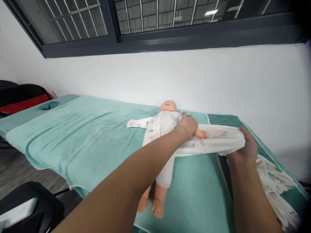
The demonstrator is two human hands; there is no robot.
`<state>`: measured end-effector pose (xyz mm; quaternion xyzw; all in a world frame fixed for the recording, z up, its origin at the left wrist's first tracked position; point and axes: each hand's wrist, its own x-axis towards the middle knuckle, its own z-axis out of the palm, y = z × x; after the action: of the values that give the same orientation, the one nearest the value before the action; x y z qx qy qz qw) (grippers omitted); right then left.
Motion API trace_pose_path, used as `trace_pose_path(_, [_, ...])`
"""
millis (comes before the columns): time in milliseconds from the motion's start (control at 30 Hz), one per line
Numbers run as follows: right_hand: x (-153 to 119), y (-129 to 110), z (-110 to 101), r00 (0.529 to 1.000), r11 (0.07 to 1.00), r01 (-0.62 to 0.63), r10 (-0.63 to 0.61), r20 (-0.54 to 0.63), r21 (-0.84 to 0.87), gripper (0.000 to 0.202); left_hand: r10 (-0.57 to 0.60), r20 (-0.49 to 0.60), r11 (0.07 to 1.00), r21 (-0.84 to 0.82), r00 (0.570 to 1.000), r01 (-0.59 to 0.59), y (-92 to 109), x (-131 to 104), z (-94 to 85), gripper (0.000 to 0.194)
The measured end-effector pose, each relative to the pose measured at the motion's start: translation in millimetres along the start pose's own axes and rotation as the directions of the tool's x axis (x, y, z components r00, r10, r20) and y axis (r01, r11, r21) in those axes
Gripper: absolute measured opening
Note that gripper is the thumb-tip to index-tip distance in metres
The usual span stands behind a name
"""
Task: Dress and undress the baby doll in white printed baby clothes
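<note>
A baby doll (168,105) lies on its back on a green-covered bed (92,129), wearing white clothing. A patterned white top (152,128) covers the doll's arm and side at the left of the picture. My left hand (188,125) is closed around the doll's other upper arm, at the shoulder cloth. The doll's bare hand (201,134) shows just beyond it, over the stretched white cloth (218,137). At the far end of that cloth, my right hand (246,147) grips its edge and holds it taut to the right. The doll's feet are bare.
More patterned clothing (277,181) lies at the bed's right side. A white wall (145,74) with a barred window rises behind. Black-and-red chairs (24,98) stand at the far left, and a black chair (31,200) holding a white object is at the lower left.
</note>
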<state>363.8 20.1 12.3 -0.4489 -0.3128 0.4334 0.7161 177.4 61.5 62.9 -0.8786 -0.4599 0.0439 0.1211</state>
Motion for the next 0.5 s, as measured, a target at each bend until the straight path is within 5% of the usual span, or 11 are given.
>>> trace_pose_path(167, [-23, -6, 20, 0.991, 0.945, -0.134, 0.132, 0.029, 0.297, 0.013, -0.055, -0.017, 0.998, -0.025, 0.998, 0.055, 5, 0, 2.8, 0.036])
trace_pose_path(367, [-58, -3, 48, 0.938, 0.968, -0.13, 0.049, 0.343, 0.215, 0.033, -0.109, -0.019, 0.969, -0.227, 0.994, 0.101, -1, 0, 0.6, 0.04])
trace_pose_path(500, [-68, 0, 55, 0.838, 0.99, -0.104, 0.034, 0.545, 0.099, 0.052, -0.109, 0.019, 0.914, -0.391, 0.994, 0.107, -22, 0, -10.1, 0.05])
